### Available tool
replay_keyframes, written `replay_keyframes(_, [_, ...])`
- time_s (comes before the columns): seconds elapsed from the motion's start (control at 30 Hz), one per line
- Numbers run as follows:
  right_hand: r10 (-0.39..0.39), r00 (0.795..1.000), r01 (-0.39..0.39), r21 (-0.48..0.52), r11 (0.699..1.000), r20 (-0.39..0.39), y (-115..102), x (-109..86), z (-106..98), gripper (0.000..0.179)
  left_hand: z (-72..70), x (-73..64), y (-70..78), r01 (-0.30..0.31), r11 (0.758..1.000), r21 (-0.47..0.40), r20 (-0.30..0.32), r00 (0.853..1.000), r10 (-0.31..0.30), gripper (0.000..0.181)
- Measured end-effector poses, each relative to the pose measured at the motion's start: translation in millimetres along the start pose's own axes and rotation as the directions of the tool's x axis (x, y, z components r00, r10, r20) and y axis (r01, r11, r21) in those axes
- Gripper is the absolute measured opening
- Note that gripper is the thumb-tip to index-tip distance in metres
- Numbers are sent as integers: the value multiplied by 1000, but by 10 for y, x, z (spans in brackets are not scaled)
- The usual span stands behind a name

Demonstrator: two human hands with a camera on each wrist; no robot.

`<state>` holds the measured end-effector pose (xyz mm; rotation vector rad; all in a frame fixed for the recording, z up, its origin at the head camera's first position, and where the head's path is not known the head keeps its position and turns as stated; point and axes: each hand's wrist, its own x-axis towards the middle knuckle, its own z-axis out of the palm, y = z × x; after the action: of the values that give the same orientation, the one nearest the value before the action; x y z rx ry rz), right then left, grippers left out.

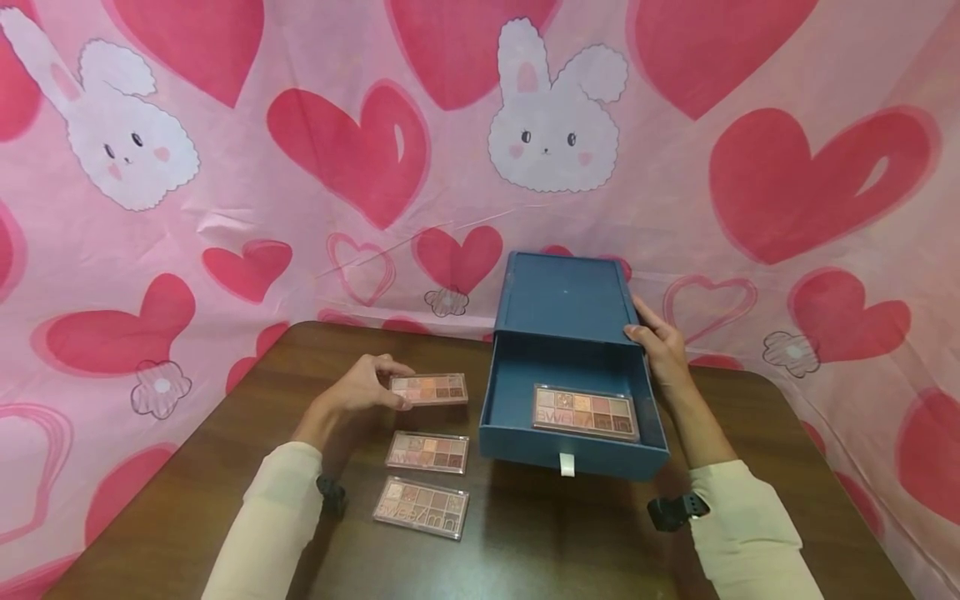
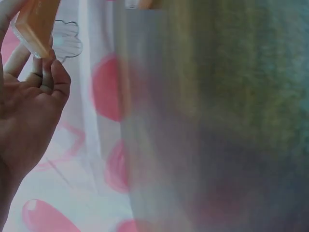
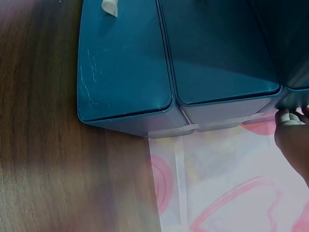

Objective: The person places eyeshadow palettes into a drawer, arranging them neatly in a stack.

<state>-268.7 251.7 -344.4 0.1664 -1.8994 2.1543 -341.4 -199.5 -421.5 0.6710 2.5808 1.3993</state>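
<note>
In the head view, my left hand [image 1: 363,385] pinches the left end of an eyeshadow palette [image 1: 435,389], thumb in front and fingers behind. The left wrist view catches this hand [image 2: 34,101] with the palette's orange edge [image 2: 38,24] at its fingertips. My right hand [image 1: 663,350] grips the upper right edge of a blue drawer box [image 1: 566,296], thumb on its front corner. The box's top drawer [image 1: 525,442] is pulled out, and a clear-lidded palette [image 1: 585,412] lies inside. In the right wrist view, the right hand's fingers [image 3: 289,118] press against the box's side.
Two more palettes, one upper [image 1: 427,452] and one lower [image 1: 422,507], lie on the wooden table [image 1: 525,550] left of the drawer. A white pull tab [image 1: 567,464] hangs from the drawer front. Behind the table hangs a pink heart-and-rabbit cloth [image 1: 450,192].
</note>
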Motion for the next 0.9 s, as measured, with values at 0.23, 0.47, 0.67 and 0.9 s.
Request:
replay_keyframes(0.23, [-11,1000,11,-21,1000,-13,6,2,4,61,-68,-36,218,-53,998,-26,-1,999,53,53])
replay_keyframes(0.47, [-11,1000,11,-26,1000,-11,6,-1,-6,62,-136,-47,405,-167,985,45,10,986,167,50])
replay_keyframes(0.67, [-9,1000,8,-24,1000,-14,13,2,-12,62,-178,-80,527,-228,974,9,2,974,228,48])
replay_keyframes(0.9, [-4,1000,4,-33,999,-18,17,4,-13,61,-244,-125,652,-301,953,-15,-1,954,301,46])
